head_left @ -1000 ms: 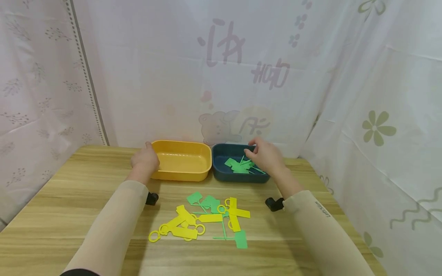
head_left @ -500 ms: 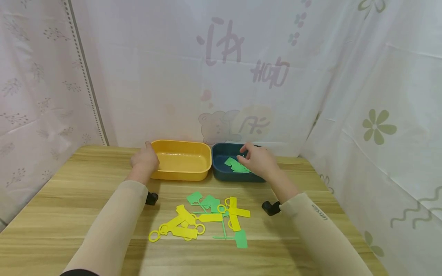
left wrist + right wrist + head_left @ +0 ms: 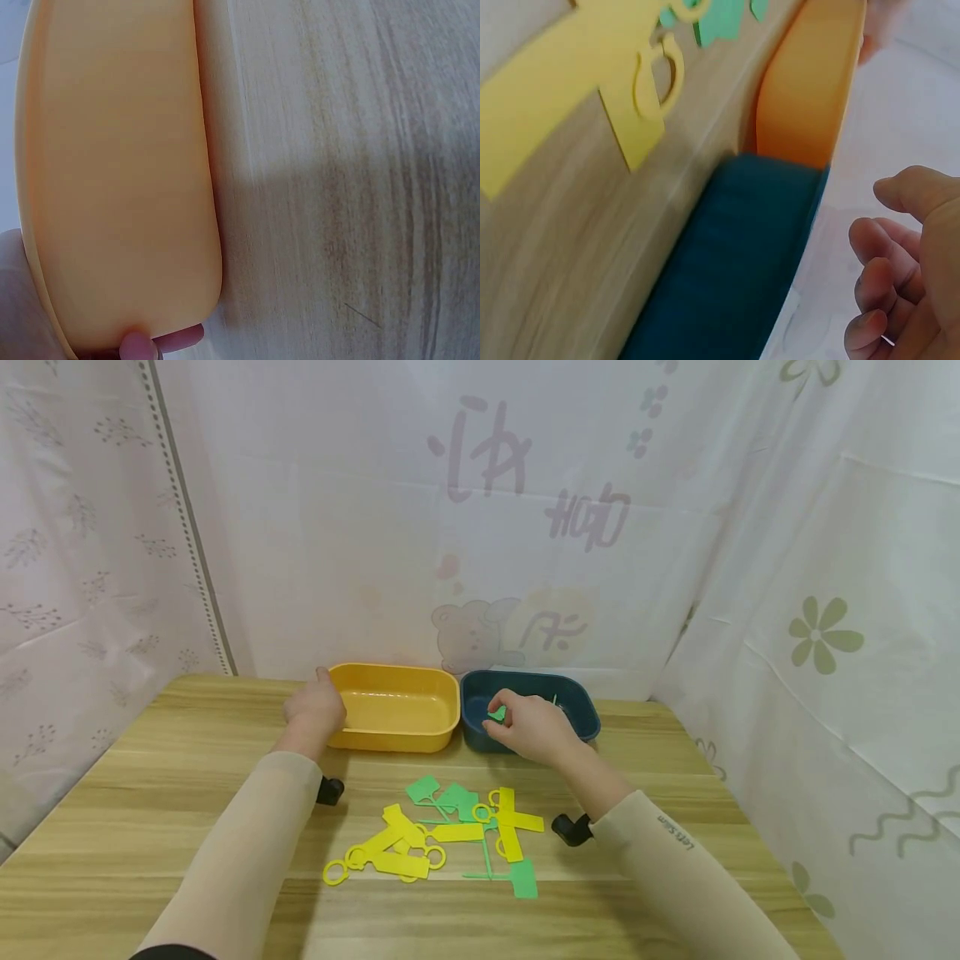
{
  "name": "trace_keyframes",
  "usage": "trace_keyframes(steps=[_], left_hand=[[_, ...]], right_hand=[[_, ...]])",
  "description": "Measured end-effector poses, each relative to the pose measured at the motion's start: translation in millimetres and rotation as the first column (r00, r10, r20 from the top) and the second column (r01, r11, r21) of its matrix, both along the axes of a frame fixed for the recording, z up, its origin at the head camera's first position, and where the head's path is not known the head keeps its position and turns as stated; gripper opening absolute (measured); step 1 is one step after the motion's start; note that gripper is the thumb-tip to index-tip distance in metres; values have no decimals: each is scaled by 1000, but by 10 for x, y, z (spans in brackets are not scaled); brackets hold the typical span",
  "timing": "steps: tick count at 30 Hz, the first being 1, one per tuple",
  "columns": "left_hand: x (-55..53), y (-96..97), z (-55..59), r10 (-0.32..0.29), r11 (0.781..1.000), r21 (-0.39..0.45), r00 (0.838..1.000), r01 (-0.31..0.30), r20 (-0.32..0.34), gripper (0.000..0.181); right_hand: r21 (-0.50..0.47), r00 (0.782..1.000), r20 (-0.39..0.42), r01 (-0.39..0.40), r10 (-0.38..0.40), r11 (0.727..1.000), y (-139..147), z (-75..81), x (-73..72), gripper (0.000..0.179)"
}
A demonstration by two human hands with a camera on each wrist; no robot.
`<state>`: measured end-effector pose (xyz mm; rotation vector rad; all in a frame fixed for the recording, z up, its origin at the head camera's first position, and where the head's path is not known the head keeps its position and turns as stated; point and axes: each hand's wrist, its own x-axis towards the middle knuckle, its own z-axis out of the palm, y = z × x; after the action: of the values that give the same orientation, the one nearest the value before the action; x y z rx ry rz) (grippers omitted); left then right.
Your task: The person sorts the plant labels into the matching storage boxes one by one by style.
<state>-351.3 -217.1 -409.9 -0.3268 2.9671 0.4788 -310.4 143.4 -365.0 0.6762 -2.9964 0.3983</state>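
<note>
My left hand (image 3: 313, 706) grips the left end of a yellow-orange plastic box (image 3: 395, 740), thumb at the rim. In the left wrist view, fingertips (image 3: 139, 346) curl against the box's end. Over the dark blue box (image 3: 480, 739) is my right hand (image 3: 538, 728), loosely curled and hiding most of the green plant tags (image 3: 498, 713) inside. Nothing sits between its fingers in the right wrist view, where the hand (image 3: 911, 277) is beside the blue wall (image 3: 731, 247). On the table in front lie several yellow ring-ended tags (image 3: 401, 865) and several green stemmed tags (image 3: 524, 878), partly overlapping.
The two boxes stand side by side at the back of the wooden table (image 3: 187, 793). A patterned white curtain (image 3: 337, 527) hangs behind them and along both sides. Black camera mounts (image 3: 573, 831) stick out by the wrists.
My right hand has moved left and toward me across the blue box, uncovering its right end and covering the green tags. My left hand and the yellow box stay put.
</note>
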Motion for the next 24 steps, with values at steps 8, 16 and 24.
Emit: trace_keyframes(steps=[8, 16, 24], left_hand=[[-20, -11, -8, -2, 1000, -3, 1000, 2, 14, 90], [-5, -6, -5, -7, 1000, -4, 1000, 7, 1, 88], [1, -11, 10, -10, 1000, -6, 1000, 10, 5, 87]], right_hand=[[84, 994, 45, -105, 102, 991, -242, -145, 147, 29], [162, 961, 211, -213, 177, 963, -417, -295, 247, 31], [197, 935, 253, -302, 249, 933, -519, -414, 325, 27]])
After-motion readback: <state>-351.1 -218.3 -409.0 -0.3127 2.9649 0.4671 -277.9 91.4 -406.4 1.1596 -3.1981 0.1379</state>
